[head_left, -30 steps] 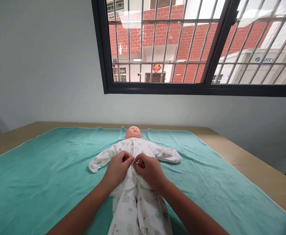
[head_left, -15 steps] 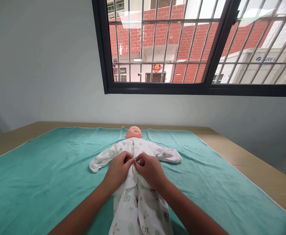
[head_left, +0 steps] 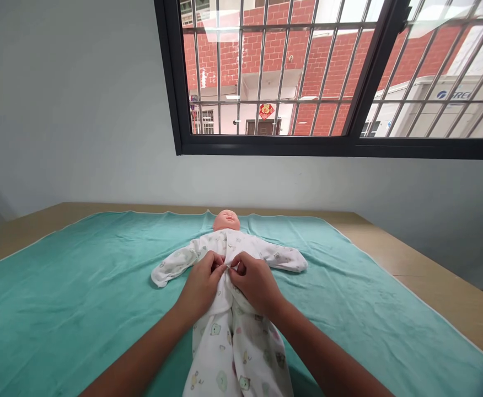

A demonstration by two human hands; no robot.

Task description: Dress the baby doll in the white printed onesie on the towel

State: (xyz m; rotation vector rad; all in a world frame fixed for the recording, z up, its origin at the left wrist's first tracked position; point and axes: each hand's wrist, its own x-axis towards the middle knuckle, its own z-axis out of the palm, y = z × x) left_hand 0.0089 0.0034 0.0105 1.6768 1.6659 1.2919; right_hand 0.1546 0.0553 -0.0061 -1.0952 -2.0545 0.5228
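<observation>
A baby doll (head_left: 226, 220) lies on its back, head toward the wall, in a white printed baby jacket (head_left: 241, 241) with the sleeves spread out. White pants (head_left: 233, 353) with small animal prints cover its legs. At the middle of the jacket's front, my left hand (head_left: 203, 281) pinches one edge of the opening. My right hand (head_left: 253, 280) pinches the other edge right beside it, the fingertips of both nearly meeting. The fastening between the fingertips is too small and covered to make out.
A teal cloth (head_left: 92, 286) lies under the doll across a wooden table (head_left: 427, 275). Behind the table stands a pale wall (head_left: 80, 110) with a dark-framed barred window (head_left: 266, 146).
Both hands keep their pinch at the jacket front, with only slight finger movement. The whole view has shifted a little, so things sit slightly higher in the picture.
</observation>
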